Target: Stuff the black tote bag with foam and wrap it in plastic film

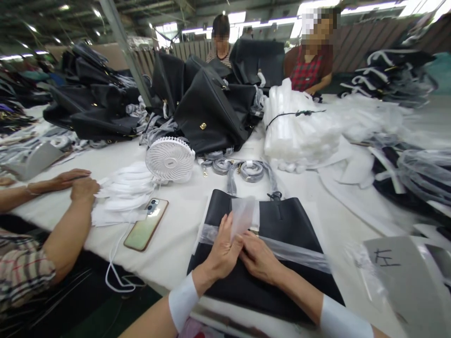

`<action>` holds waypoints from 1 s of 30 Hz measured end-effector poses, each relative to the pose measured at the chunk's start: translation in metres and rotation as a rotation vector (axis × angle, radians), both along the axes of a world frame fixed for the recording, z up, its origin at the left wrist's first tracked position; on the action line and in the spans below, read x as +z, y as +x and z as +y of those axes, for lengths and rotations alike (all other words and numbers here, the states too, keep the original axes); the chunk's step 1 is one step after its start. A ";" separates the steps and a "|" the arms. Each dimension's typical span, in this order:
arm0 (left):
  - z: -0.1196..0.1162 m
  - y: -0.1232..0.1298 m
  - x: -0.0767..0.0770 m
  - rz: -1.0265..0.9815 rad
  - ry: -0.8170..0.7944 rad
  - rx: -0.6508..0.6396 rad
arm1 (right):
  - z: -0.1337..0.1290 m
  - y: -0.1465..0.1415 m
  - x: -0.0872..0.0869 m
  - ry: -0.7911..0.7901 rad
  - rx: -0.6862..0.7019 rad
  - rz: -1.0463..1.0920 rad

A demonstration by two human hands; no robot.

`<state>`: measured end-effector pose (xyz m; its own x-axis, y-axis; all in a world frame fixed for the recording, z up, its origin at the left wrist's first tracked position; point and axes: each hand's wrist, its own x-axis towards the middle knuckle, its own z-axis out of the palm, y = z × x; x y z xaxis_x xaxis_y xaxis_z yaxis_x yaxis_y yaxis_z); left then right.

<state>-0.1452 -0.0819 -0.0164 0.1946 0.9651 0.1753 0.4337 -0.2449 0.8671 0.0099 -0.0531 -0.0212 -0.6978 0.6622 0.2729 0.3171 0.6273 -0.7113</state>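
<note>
A black handbag (292,220) lies flat in front of me, its handles wrapped in grey film. A clear plastic strip (299,253) runs across its front. My left hand (223,249) is closed on a small translucent sheet (244,213), which stands up over the middle of the bag. Close beside it, my right hand (259,256) has its fingers pressed together at the lower edge of that sheet, over the clasp area. A white strip (256,215) shows just behind the sheet. Most of the clasp is hidden by my fingers.
A phone (146,225), a white fan (170,159) and stacked white strips (123,190) lie to the left, near another person's hands (82,183). Black bags (214,108) and bundled white foam (292,126) stand behind. A grey board (398,277) is at right.
</note>
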 end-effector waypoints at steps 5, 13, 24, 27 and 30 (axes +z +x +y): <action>-0.001 0.008 0.009 0.293 0.108 -0.064 | 0.000 0.002 -0.007 -0.134 -0.068 0.126; -0.001 0.025 -0.001 0.611 0.131 0.003 | 0.002 0.001 -0.016 -0.173 -0.259 0.360; -0.005 0.034 0.000 0.857 0.306 0.026 | -0.010 0.077 0.061 -0.315 -0.821 0.447; -0.006 0.035 -0.001 0.861 0.320 0.034 | -0.021 0.097 0.077 -0.515 -0.878 0.211; -0.006 0.035 -0.002 0.868 0.330 0.023 | -0.024 0.092 0.074 -0.601 -0.824 0.020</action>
